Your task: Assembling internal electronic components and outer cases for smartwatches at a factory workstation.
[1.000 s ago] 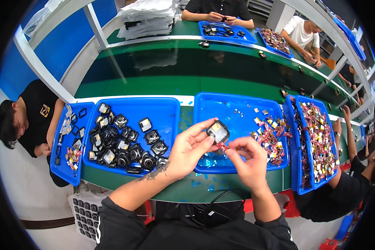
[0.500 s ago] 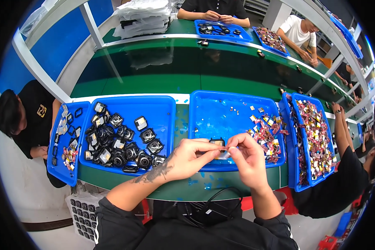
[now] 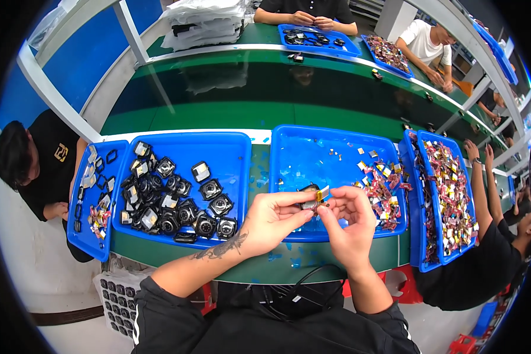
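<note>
My left hand [image 3: 274,219] pinches a small dark square casing [image 3: 308,198] over the near edge of the middle blue tray [image 3: 318,154]. My right hand [image 3: 351,221] meets it from the right, fingertips on a small yellow and silver piece [image 3: 323,193] at the casing's top. Both hands hover just above the tray's front rim. A heap of small red, yellow and silver parts [image 3: 383,183] lies at the tray's right end, close to my right hand.
A blue tray [image 3: 218,147] on my left holds several black square casings [image 3: 177,206]. Another blue tray [image 3: 426,248] of coloured parts lies to the right, where a neighbour's arms [image 3: 484,189] reach in. A person in black sits at the left. More people work across the green bench [image 3: 230,106].
The casing has dropped from a raised, tilted position to lower between my fingertips. My right hand has closed in on it, now touching the small yellow piece at its top.
</note>
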Available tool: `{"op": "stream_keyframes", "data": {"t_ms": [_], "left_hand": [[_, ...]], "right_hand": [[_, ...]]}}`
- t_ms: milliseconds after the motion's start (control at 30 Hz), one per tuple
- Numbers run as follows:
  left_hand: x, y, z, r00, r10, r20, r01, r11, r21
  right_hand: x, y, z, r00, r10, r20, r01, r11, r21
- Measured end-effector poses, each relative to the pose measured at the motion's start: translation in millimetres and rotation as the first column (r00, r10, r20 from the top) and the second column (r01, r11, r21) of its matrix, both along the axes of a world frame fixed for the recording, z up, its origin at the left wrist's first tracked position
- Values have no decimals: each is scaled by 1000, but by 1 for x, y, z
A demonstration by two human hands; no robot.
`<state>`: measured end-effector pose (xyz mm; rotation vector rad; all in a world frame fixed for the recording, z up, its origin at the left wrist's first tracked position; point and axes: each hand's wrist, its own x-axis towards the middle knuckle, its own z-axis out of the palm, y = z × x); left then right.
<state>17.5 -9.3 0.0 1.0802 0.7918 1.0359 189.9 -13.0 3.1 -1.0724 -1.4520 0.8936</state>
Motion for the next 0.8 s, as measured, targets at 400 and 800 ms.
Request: {"op": "stream_keyframes", "data": {"t_ms": [400, 800], "left_hand": [[5, -8, -3, 980, 193, -54, -181, 968, 174], [-150, 25, -9, -280, 564, -777, 220, 825, 520]], "right_hand": [[-17, 8, 4, 971, 23, 240, -40, 997, 65], [1, 261, -20, 880, 30, 474, 99, 964, -246]]}}
